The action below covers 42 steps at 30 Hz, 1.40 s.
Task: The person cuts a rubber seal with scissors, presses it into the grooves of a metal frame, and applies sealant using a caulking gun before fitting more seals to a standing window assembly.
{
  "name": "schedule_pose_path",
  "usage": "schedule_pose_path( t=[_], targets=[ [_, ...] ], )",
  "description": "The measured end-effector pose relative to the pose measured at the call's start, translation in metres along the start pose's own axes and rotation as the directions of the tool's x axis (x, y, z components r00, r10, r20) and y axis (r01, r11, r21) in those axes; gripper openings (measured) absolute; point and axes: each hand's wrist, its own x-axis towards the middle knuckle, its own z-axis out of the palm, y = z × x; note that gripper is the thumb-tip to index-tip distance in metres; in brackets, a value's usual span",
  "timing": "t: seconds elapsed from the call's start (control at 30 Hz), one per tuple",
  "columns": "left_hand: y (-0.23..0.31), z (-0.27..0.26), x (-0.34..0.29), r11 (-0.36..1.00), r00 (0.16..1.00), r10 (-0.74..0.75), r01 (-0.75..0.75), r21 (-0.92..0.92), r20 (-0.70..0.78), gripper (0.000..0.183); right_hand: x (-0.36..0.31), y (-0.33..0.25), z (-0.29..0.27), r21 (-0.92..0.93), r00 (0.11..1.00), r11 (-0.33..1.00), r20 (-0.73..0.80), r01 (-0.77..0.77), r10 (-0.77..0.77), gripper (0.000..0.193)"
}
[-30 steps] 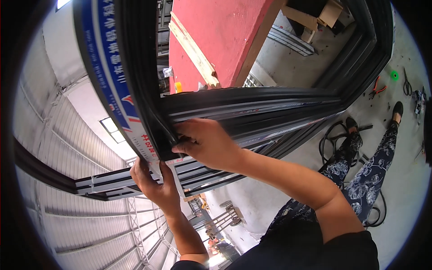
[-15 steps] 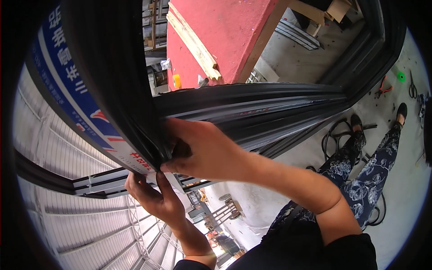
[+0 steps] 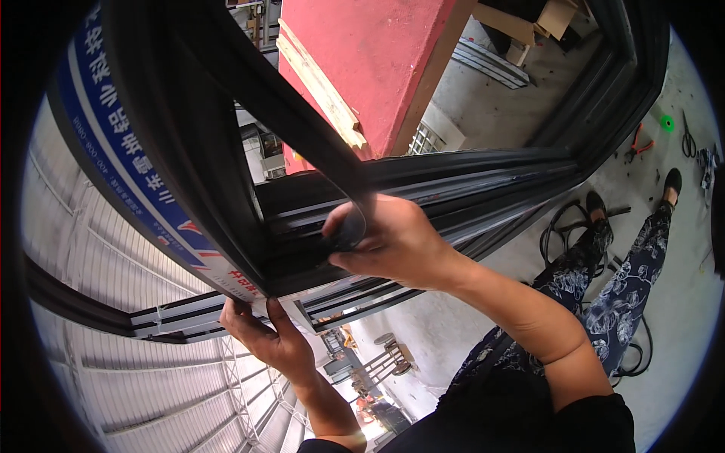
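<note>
A large black window frame (image 3: 483, 177) with grooved profiles stands before me. Its near upright side carries blue and white printed film (image 3: 124, 143). From the upper part of that side a flat, flexible black rubber strip (image 3: 306, 128) runs slantwise across the opening. My right hand (image 3: 393, 238) is closed round the strip's curled lower end, in front of the bottom profile and off the corner. At the frame's lower corner, my left hand (image 3: 268, 336) pinches the film-covered edge between thumb and fingers; the fingertips behind the edge are partly hidden.
Beyond the frame is a red-topped table (image 3: 362, 53) with wooden strips (image 3: 321, 79) on it. Pliers (image 3: 638, 143), a green tape roll (image 3: 667, 123), scissors (image 3: 689, 140) and coiled black strip (image 3: 555, 234) lie on the floor. Cardboard boxes (image 3: 521, 30) sit farther back.
My right hand has moved right, away from the frame's corner, drawing the black rubber strip out across the opening. My left hand stays at the corner edge. The view has shifted slightly.
</note>
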Motion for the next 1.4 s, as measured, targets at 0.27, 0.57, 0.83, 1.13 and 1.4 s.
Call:
schedule_pose_path(
  t=[0.27, 0.57, 0.83, 1.13, 1.4],
  targets=[
    [0.000, 0.001, 0.003, 1.000, 1.000, 0.003, -0.003, -0.027, 0.007, 0.045, 0.031, 0.000, 0.038, -0.188, 0.949, 0.933, 0.132, 0.307, -0.285, 0.027],
    [-0.006, -0.002, 0.002, 0.998, 0.999, 0.049, -0.048, 0.035, -0.015, 0.045, 0.039, -0.011, 0.042, 0.087, 0.990, 0.987, -0.030, 0.139, -0.136, 0.028],
    [-0.004, 0.001, 0.003, 0.999, 0.999, 0.044, -0.044, 0.002, -0.028, 0.043, 0.043, -0.004, 0.051, -0.311, 0.911, 0.856, 0.139, 0.412, -0.388, 0.021],
    [0.000, 0.000, 0.003, 0.999, 0.999, 0.038, -0.037, 0.008, -0.039, 0.042, 0.044, -0.001, 0.055, -0.280, 0.941, 0.898, 0.083, 0.338, -0.328, 0.025],
    [0.000, -0.003, 0.003, 0.997, 0.998, 0.053, -0.052, 0.049, -0.023, 0.042, 0.042, 0.000, 0.066, -0.293, 0.953, 0.908, 0.053, 0.300, -0.298, 0.025]
  ],
)
